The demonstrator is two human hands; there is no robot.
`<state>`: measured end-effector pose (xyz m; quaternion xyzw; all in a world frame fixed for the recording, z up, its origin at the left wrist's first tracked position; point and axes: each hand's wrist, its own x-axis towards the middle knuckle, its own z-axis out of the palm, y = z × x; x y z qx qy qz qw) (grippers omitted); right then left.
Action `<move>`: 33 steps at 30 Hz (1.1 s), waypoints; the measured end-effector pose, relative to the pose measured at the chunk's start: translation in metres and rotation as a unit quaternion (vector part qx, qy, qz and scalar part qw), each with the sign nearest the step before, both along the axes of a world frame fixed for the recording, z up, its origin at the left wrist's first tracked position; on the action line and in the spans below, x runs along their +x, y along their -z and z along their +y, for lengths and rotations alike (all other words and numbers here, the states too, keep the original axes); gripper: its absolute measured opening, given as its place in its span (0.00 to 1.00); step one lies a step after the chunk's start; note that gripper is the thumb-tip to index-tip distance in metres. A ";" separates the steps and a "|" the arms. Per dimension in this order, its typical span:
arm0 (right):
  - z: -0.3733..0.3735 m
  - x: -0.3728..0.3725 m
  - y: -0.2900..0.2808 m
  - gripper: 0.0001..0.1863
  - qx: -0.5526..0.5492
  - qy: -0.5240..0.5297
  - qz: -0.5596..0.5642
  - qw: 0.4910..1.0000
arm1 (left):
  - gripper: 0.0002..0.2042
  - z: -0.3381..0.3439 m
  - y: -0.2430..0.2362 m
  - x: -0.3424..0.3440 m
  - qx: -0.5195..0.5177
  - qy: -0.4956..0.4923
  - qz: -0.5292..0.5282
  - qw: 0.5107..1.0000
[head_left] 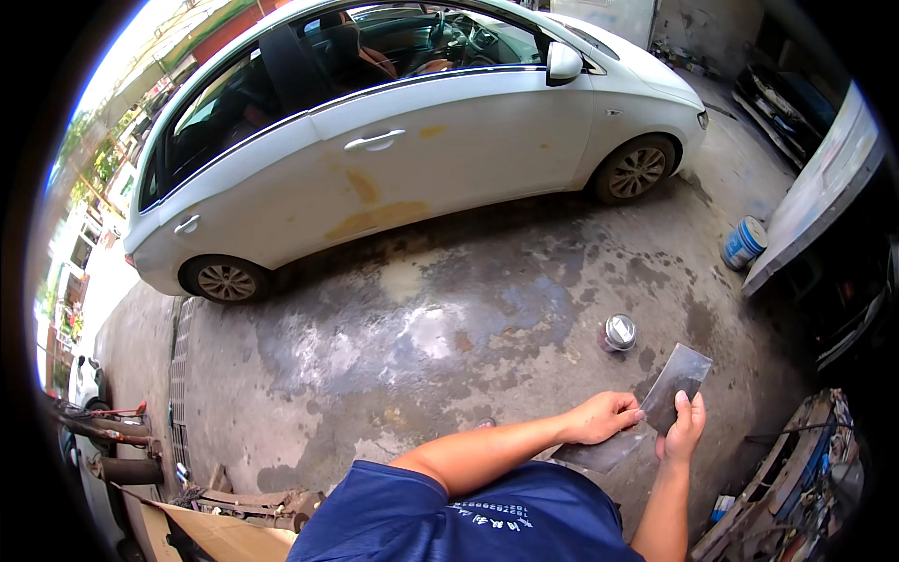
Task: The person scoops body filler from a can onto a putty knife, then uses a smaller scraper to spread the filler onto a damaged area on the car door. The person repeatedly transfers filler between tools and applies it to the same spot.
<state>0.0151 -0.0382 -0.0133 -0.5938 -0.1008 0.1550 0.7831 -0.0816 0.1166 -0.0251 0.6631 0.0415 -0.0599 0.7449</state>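
My left hand (pixel 602 420) is closed on a flat dark grey sheet (pixel 599 454), which slants down to the left in front of my body. My right hand (pixel 682 426) grips a second flat grey sheet (pixel 681 375), tilted upward, its lower end close against my left fingers. I cannot tell whether the two sheets touch. Just beyond them a round metal can (pixel 620 332) stands on the concrete floor. Across from me is a white car (pixel 487 140), side on, with yellowish filler patches (pixel 375 214) on its doors.
A blue bucket (pixel 744 244) stands by a leaning pale panel (pixel 815 206) at the right. Piled scrap car parts (pixel 787 473) lie lower right. Pipes (pixel 117 431) and cardboard (pixel 206 534) are at lower left, beside a floor drain grate (pixel 180 375).
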 end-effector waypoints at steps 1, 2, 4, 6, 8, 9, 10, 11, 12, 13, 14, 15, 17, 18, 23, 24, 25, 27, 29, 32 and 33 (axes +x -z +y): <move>-0.003 0.005 0.004 0.09 -0.002 0.020 -0.011 1.000 | 0.15 0.000 0.000 -0.001 0.009 -0.006 -0.001 1.000; -0.011 0.014 0.009 0.10 0.013 0.027 0.002 1.000 | 0.15 -0.001 0.001 -0.002 0.019 -0.012 -0.003 1.000; -0.010 0.017 -0.002 0.11 0.032 0.028 0.001 0.999 | 0.18 -0.002 0.017 0.000 0.054 -0.085 0.013 0.995; -0.015 0.019 -0.007 0.14 0.048 0.017 0.006 0.999 | 0.26 0.011 0.039 0.003 -0.069 -0.193 0.186 0.961; -0.024 0.015 -0.003 0.16 0.014 0.001 0.029 0.999 | 0.33 0.028 0.075 0.001 -0.182 -0.232 0.286 0.912; -0.028 0.013 0.002 0.16 -0.009 -0.007 0.030 0.999 | 0.36 0.039 0.080 -0.003 -0.166 -0.200 0.331 0.907; -0.027 0.009 0.006 0.16 -0.027 -0.003 0.020 0.999 | 0.33 0.044 0.099 -0.004 -0.151 -0.204 0.334 0.908; -0.024 0.005 0.009 0.17 -0.046 -0.001 0.012 0.999 | 0.24 0.046 0.125 -0.007 -0.263 -0.223 0.279 0.896; -0.025 0.003 0.013 0.16 -0.074 0.003 -0.012 0.997 | 0.15 0.048 0.119 -0.007 -0.299 -0.210 0.261 0.894; -0.027 0.000 0.018 0.15 -0.105 0.010 -0.032 0.994 | 0.10 0.040 0.074 -0.004 -0.309 -0.232 0.233 0.893; -0.025 -0.002 0.022 0.13 -0.143 0.013 -0.065 0.987 | 0.17 0.037 0.062 -0.004 -0.330 -0.255 0.189 0.889; -0.025 -0.005 0.025 0.12 -0.183 0.013 -0.096 0.978 | 0.22 0.032 0.050 -0.002 -0.346 -0.254 0.157 0.889; -0.017 -0.014 0.020 0.13 -0.229 0.018 -0.177 0.957 | 0.22 0.016 0.033 0.002 -0.309 -0.266 0.108 0.907; -0.011 -0.017 0.017 0.13 -0.213 0.022 -0.219 0.952 | 0.22 0.005 0.025 0.006 -0.276 -0.289 0.093 0.912; -0.002 -0.034 0.002 0.17 -0.189 -0.021 -0.313 0.931 | 0.20 -0.021 0.014 0.017 -0.110 -0.357 -0.013 0.928; -0.004 -0.037 0.000 0.18 -0.199 -0.032 -0.325 0.924 | 0.20 -0.021 0.012 0.017 -0.091 -0.353 -0.032 0.931; -0.007 -0.039 0.002 0.18 -0.208 -0.040 -0.331 0.920 | 0.20 -0.019 0.008 0.017 -0.071 -0.349 -0.050 0.933; -0.013 -0.043 0.007 0.19 -0.226 -0.053 -0.345 0.910 | 0.19 -0.013 0.003 0.020 -0.068 -0.334 -0.089 0.936; -0.018 -0.044 0.007 0.20 -0.231 -0.064 -0.300 0.923 | 0.19 -0.010 -0.010 0.020 -0.114 -0.316 -0.116 0.935; -0.011 -0.032 -0.016 0.20 -0.230 -0.046 -0.315 0.920 | 0.19 -0.019 -0.004 0.019 0.000 -0.322 -0.126 0.938; -0.005 -0.028 -0.021 0.21 -0.232 -0.038 -0.337 0.912 | 0.19 -0.021 -0.003 0.020 0.057 -0.322 -0.136 0.935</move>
